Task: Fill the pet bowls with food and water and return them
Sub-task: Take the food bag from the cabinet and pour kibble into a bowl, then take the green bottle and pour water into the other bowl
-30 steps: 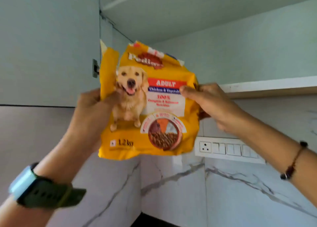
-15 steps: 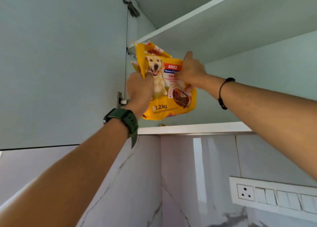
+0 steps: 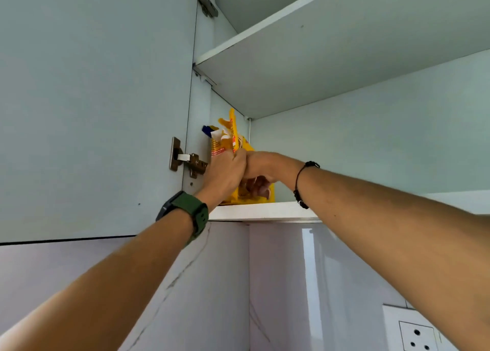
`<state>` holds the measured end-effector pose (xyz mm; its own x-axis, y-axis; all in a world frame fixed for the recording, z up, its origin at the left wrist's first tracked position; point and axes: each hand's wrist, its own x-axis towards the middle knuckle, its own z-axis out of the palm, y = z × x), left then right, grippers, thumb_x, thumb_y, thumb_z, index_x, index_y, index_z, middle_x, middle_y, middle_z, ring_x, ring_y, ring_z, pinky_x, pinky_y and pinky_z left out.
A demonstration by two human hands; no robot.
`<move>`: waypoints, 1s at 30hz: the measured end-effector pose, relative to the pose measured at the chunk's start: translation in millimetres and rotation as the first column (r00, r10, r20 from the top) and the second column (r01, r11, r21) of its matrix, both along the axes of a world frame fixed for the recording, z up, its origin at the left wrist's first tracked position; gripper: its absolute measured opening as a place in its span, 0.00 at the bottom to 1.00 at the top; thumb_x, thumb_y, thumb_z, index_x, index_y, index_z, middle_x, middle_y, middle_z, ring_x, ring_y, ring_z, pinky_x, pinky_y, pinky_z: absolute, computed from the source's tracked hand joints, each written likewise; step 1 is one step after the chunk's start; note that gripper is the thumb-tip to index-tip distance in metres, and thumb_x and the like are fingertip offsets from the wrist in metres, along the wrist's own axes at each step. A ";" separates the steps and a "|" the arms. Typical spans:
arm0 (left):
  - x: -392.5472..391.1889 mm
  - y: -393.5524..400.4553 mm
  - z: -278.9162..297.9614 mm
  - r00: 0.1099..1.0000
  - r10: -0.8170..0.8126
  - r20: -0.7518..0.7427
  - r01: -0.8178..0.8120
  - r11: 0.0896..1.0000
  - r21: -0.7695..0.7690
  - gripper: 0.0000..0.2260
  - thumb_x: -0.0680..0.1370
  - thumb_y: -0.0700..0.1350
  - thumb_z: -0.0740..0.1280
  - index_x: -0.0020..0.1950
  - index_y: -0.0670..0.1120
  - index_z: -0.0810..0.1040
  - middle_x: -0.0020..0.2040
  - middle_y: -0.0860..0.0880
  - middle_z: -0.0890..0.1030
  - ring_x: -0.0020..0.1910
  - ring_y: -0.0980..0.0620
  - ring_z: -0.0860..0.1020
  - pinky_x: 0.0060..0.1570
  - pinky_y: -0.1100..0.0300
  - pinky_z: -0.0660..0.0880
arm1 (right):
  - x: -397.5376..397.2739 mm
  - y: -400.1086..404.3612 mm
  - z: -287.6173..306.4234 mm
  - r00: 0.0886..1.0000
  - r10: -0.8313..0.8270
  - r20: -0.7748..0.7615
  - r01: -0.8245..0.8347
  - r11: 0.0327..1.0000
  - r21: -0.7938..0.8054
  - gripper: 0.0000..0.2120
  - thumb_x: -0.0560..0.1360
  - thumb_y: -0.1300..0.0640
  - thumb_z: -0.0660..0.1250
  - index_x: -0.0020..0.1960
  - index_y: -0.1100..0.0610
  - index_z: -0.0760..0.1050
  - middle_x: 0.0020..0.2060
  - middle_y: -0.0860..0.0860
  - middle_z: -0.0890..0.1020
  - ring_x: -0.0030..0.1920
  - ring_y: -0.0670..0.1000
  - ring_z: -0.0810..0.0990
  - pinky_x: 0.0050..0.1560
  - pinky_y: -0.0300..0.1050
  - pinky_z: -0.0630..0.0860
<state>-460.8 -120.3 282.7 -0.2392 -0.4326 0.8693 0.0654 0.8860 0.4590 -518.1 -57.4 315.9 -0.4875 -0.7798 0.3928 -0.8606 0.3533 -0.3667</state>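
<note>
A yellow dog-food bag point(image 3: 230, 137) stands on the bottom shelf point(image 3: 265, 210) of an open wall cabinet, pushed into the left rear corner. Both arms reach up to it. My left hand point(image 3: 224, 176) grips the bag's front left side, its back toward me. My right hand point(image 3: 258, 174) grips the bag from the right, fingers curled over its lower front. The two hands touch and cover most of the bag; only its crumpled top and a strip at the base show. No pet bowls are in view.
The cabinet door point(image 3: 92, 106) stands open at left, with a metal hinge point(image 3: 187, 162) beside my left hand. An upper shelf point(image 3: 331, 53) spans above. Marble wall tiles run below the cabinet, and a wall socket point(image 3: 419, 338) sits at the lower right.
The bag went from held in front of me up into the cabinet and now rests on the bottom shelf, turned sideways. Both hands stayed on it.
</note>
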 end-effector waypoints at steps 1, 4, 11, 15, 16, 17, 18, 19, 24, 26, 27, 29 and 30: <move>-3.5 -2.7 -0.1 0.998 -0.010 0.061 0.009 1.000 0.016 0.15 0.82 0.44 0.51 0.49 0.41 0.76 0.53 0.39 0.78 0.51 0.41 0.75 0.48 0.52 0.70 | -1.5 -3.2 0.7 1.000 -0.012 0.011 0.011 0.999 0.050 0.10 0.77 0.65 0.59 0.39 0.63 0.73 0.37 0.57 0.75 0.33 0.54 0.75 0.39 0.47 0.77; -11.5 -10.8 4.6 0.979 0.014 0.204 -0.025 0.998 0.051 0.14 0.82 0.38 0.52 0.59 0.36 0.75 0.60 0.37 0.77 0.57 0.40 0.76 0.57 0.50 0.72 | 1.4 -3.2 -1.0 0.999 -0.026 -0.026 0.030 0.982 0.186 0.06 0.76 0.67 0.62 0.41 0.62 0.74 0.40 0.56 0.74 0.38 0.54 0.75 0.56 0.49 0.75; -26.9 -19.0 12.8 0.886 -0.121 0.448 0.046 0.983 0.176 0.10 0.80 0.42 0.60 0.56 0.39 0.77 0.55 0.39 0.79 0.53 0.43 0.78 0.58 0.52 0.75 | 0.6 8.0 -13.1 0.900 -0.186 -0.394 0.254 0.959 0.127 0.18 0.80 0.55 0.59 0.68 0.61 0.68 0.67 0.58 0.71 0.62 0.55 0.73 0.57 0.42 0.69; -31.9 -13.1 12.6 0.828 -0.067 0.556 -0.019 0.989 0.147 0.08 0.80 0.37 0.59 0.46 0.36 0.76 0.46 0.41 0.74 0.40 0.47 0.72 0.44 0.59 0.69 | 1.2 15.5 -18.9 0.840 -0.243 -0.486 0.320 0.944 0.081 0.19 0.80 0.57 0.59 0.69 0.62 0.66 0.68 0.58 0.70 0.67 0.55 0.70 0.62 0.43 0.67; -32.9 -9.8 13.7 0.834 -0.067 0.548 -0.019 0.989 0.149 0.07 0.80 0.38 0.60 0.46 0.38 0.76 0.47 0.41 0.75 0.42 0.45 0.75 0.47 0.57 0.72 | 1.7 17.2 -20.2 0.834 -0.244 -0.495 0.327 0.941 0.088 0.20 0.80 0.57 0.58 0.69 0.62 0.66 0.68 0.58 0.70 0.67 0.55 0.70 0.62 0.44 0.67; -32.7 -7.8 14.8 0.850 -0.059 0.523 -0.022 0.989 0.147 0.08 0.80 0.40 0.60 0.52 0.38 0.77 0.51 0.41 0.77 0.49 0.43 0.77 0.53 0.54 0.74 | -0.5 16.6 -20.9 0.832 -0.236 -0.503 0.327 0.940 0.100 0.20 0.80 0.58 0.58 0.70 0.63 0.66 0.68 0.58 0.70 0.67 0.56 0.70 0.62 0.45 0.68; -31.3 -6.5 16.9 0.866 -0.027 0.499 -0.044 0.990 0.131 0.11 0.80 0.41 0.60 0.57 0.37 0.76 0.55 0.39 0.78 0.56 0.40 0.77 0.56 0.52 0.74 | -2.8 17.8 -21.3 0.833 -0.227 -0.505 0.329 0.936 0.122 0.19 0.80 0.58 0.57 0.70 0.63 0.66 0.68 0.58 0.70 0.67 0.56 0.70 0.62 0.46 0.68; -28.6 -4.4 19.9 0.879 0.029 0.475 -0.092 0.990 0.110 0.13 0.80 0.43 0.59 0.59 0.37 0.75 0.56 0.37 0.78 0.59 0.39 0.76 0.56 0.51 0.73 | -6.4 18.2 -20.9 0.834 -0.224 -0.504 0.338 0.930 0.146 0.19 0.80 0.58 0.56 0.69 0.63 0.67 0.68 0.58 0.71 0.67 0.57 0.70 0.62 0.47 0.68; -8.3 19.7 36.1 0.943 0.227 0.243 -0.221 0.974 -0.048 0.14 0.78 0.46 0.59 0.57 0.37 0.73 0.55 0.38 0.78 0.49 0.39 0.75 0.46 0.53 0.69 | -23.4 60.0 -10.2 0.795 -0.305 -0.524 0.381 0.924 0.041 0.18 0.79 0.56 0.57 0.67 0.61 0.70 0.65 0.59 0.73 0.63 0.59 0.73 0.57 0.48 0.71; -2.8 44.7 41.1 0.956 0.264 0.127 -0.253 0.962 -0.098 0.16 0.78 0.44 0.59 0.61 0.36 0.71 0.56 0.37 0.77 0.54 0.37 0.75 0.48 0.51 0.70 | -28.7 95.8 -2.2 0.775 -0.354 -0.524 0.415 0.910 -0.001 0.19 0.78 0.57 0.56 0.67 0.61 0.68 0.65 0.59 0.73 0.63 0.59 0.73 0.57 0.48 0.71; -2.4 58.8 42.6 0.961 0.269 0.063 -0.259 0.957 -0.134 0.15 0.78 0.44 0.59 0.60 0.36 0.71 0.57 0.37 0.77 0.56 0.36 0.75 0.49 0.51 0.70 | -30.3 116.4 1.7 0.762 -0.382 -0.523 0.438 0.899 -0.019 0.19 0.78 0.58 0.56 0.67 0.62 0.68 0.65 0.59 0.72 0.63 0.59 0.73 0.57 0.47 0.71; -8.8 92.3 44.8 0.970 0.239 -0.047 -0.243 0.948 -0.205 0.14 0.78 0.42 0.59 0.59 0.36 0.72 0.59 0.35 0.76 0.57 0.36 0.74 0.51 0.49 0.71 | -37.0 161.2 8.8 0.722 -0.451 -0.524 0.498 0.865 -0.059 0.19 0.77 0.59 0.56 0.67 0.62 0.67 0.65 0.59 0.71 0.63 0.59 0.73 0.56 0.47 0.71; -14.1 107.2 46.5 0.973 0.218 -0.074 -0.229 0.944 -0.238 0.13 0.77 0.41 0.59 0.58 0.35 0.72 0.59 0.35 0.76 0.57 0.36 0.74 0.52 0.48 0.71 | -40.0 181.4 11.7 0.698 -0.489 -0.523 0.528 0.845 -0.086 0.19 0.77 0.59 0.57 0.67 0.62 0.67 0.65 0.59 0.71 0.63 0.59 0.73 0.56 0.47 0.71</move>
